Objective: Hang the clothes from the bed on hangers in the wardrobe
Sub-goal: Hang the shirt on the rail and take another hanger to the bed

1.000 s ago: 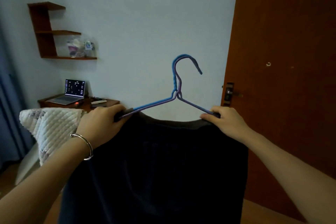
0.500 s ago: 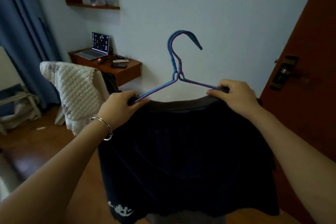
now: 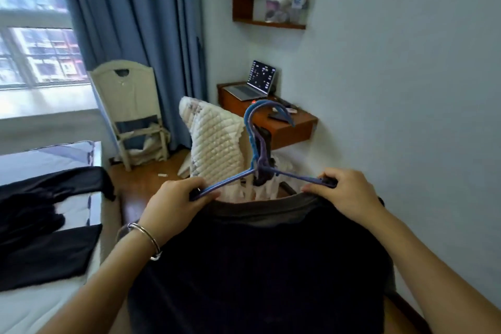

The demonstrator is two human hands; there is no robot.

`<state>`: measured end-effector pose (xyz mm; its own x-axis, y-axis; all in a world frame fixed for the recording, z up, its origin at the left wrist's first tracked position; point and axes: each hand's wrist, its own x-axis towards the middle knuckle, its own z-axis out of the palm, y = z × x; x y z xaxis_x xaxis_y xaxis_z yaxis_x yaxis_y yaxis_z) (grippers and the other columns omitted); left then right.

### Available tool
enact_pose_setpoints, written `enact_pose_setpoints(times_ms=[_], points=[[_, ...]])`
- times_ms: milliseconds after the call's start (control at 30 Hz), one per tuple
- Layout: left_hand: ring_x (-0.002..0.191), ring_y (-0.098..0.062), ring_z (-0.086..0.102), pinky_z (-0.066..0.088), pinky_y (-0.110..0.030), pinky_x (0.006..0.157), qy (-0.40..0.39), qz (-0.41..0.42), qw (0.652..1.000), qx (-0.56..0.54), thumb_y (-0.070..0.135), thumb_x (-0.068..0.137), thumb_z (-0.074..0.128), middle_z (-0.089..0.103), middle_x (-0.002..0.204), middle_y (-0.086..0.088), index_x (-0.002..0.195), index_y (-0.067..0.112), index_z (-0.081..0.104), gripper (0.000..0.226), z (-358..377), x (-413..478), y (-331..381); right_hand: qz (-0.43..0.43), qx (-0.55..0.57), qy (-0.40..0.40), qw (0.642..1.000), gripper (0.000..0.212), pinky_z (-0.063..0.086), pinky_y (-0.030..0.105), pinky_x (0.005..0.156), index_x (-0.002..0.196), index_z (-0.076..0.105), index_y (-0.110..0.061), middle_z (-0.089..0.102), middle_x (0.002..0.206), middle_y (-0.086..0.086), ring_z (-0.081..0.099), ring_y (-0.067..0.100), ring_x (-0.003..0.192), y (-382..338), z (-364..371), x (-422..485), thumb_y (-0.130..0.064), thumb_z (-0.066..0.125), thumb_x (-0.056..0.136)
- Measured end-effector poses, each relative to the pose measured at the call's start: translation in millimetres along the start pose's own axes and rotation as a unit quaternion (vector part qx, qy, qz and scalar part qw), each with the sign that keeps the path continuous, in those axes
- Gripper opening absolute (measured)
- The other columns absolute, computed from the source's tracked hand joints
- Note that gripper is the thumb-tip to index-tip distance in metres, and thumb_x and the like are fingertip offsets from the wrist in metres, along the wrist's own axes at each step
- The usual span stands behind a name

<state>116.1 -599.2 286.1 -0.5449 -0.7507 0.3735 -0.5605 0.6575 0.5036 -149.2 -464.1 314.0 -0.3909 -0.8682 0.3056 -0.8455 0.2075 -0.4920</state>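
I hold a dark navy fabric garment on a blue wire hanger, left hand and right hand gripping its shoulders, wardrobe next, unseen.

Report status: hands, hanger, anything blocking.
Left hand, right hand grip ends of blue hanger. Dark T-shirt hangs on it. Wardrobe out of view; dark clothes lie on bed.

Daylight comes from the window at upper left, overexposed at its sill; the room stays dim and bluish. The dark garment shows almost no detail. Soft motion blur throughout; wide-angle bending at edges.
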Motion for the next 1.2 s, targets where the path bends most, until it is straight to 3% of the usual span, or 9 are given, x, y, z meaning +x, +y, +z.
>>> enact_pose_setpoints(times_ms=[133, 267, 400, 533, 700, 833, 933, 1067, 1200], points=[[0.053, 0.0, 0.053, 0.037, -0.022, 0.049, 0.083, -0.079, 0.993, 0.026, 0.036, 0.075, 0.069, 0.05, 0.045, 0.011, 0.063, 0.029, 0.062, 0.015, -40, 20, -61, -0.081, 0.028, -0.073, 0.994, 0.031, 0.036, 0.024, 0.053, 0.072, 0.063, -0.025, 0.056, 0.061, -0.009, 0.052, 0.007, 0.06, -49, 57, 94, -0.055, 0.069, 0.068], [0.055, -0.021, 0.057, 0.048, -0.038, 0.055, 0.165, -0.157, 0.97, 0.081, 0.034, 0.073, 0.069, 0.065, 0.061, -0.005, 0.078, 0.013, 0.07, 0.021, -78, 19, -110, -0.148, 0.081, -0.166, 0.972, 0.039, 0.046, 0.027, 0.075, 0.088, 0.063, -0.037, 0.062, 0.083, -0.017, 0.059, 0.008, 0.085, -101, 102, 166, -0.06, 0.073, 0.058], [0.056, -0.024, 0.057, 0.048, -0.038, 0.055, 0.232, -0.236, 0.935, 0.126, 0.031, 0.073, 0.071, 0.062, 0.06, -0.003, 0.077, 0.015, 0.071, 0.017, -106, 10, -153, -0.232, 0.081, -0.313, 0.917, 0.064, 0.04, 0.014, 0.083, 0.112, 0.048, -0.043, 0.051, 0.099, -0.025, 0.052, 0.006, 0.105, -147, 151, 231, -0.052, 0.079, 0.057], [0.052, -0.013, 0.053, 0.047, -0.034, 0.051, 0.265, -0.314, 0.899, 0.155, 0.033, 0.073, 0.07, 0.059, 0.055, 0.005, 0.076, 0.021, 0.07, 0.013, -122, -3, -188, -0.331, 0.028, -0.409, 0.85, 0.084, 0.04, 0.027, 0.101, 0.131, 0.039, -0.038, 0.047, 0.122, -0.015, 0.046, 0.008, 0.117, -190, 221, 290, -0.046, 0.081, 0.058], [0.064, 0.001, 0.053, 0.033, -0.025, 0.047, 0.291, -0.4, 0.848, 0.19, 0.043, 0.072, 0.064, 0.056, 0.068, 0.032, 0.063, 0.033, 0.058, 0.015, -122, 3, -215, -0.45, 0.055, -0.318, 0.833, 0.021, 0.047, 0.033, 0.078, 0.097, 0.065, -0.021, 0.065, 0.09, -0.002, 0.062, 0.021, 0.091, -244, 323, 348, -0.029, 0.07, 0.078], [0.061, -0.001, 0.053, 0.034, -0.018, 0.049, 0.31, -0.464, 0.803, 0.208, 0.063, 0.068, 0.061, 0.059, 0.068, 0.017, 0.057, 0.032, 0.052, 0.034, -123, 10, -224, -0.498, 0.138, -0.334, 0.788, 0.01, 0.042, 0.027, 0.067, 0.092, 0.065, -0.021, 0.061, 0.085, -0.004, 0.056, 0.018, 0.081, -299, 368, 385, -0.023, 0.066, 0.082], [0.055, -0.009, 0.054, 0.037, -0.013, 0.054, 0.285, -0.533, 0.773, 0.193, 0.081, 0.049, 0.053, 0.058, 0.057, 0.009, 0.068, 0.035, 0.051, 0.05, -126, 10, -213, -0.531, 0.191, -0.344, 0.751, 0.017, 0.038, 0.026, 0.074, 0.097, 0.068, -0.015, 0.067, 0.093, 0.001, 0.058, 0.02, 0.087, -343, 385, 400, -0.018, 0.065, 0.081], [0.085, -0.016, 0.057, 0.038, -0.018, 0.065, 0.185, -0.664, 0.699, 0.191, 0.04, 0.062, 0.078, 0.059, 0.093, 0.007, 0.094, 0.032, 0.043, 0.048, -122, 4, -203, -0.576, 0.243, -0.356, 0.694, 0.031, 0.041, 0.029, 0.079, 0.093, 0.07, -0.015, 0.07, 0.094, 0.002, 0.061, 0.024, 0.092, -390, 389, 397, -0.028, 0.057, 0.068], [0.096, -0.032, 0.06, 0.037, -0.03, 0.07, 0.233, -0.689, 0.637, 0.254, 0.023, 0.074, 0.071, 0.065, 0.105, -0.014, 0.113, 0.012, 0.045, 0.048, -133, 1, -196, -0.609, 0.271, -0.349, 0.658, 0.025, 0.041, 0.031, 0.078, 0.095, 0.07, -0.013, 0.071, 0.095, 0.007, 0.061, 0.027, 0.091, -430, 386, 394, -0.023, 0.064, 0.073]])
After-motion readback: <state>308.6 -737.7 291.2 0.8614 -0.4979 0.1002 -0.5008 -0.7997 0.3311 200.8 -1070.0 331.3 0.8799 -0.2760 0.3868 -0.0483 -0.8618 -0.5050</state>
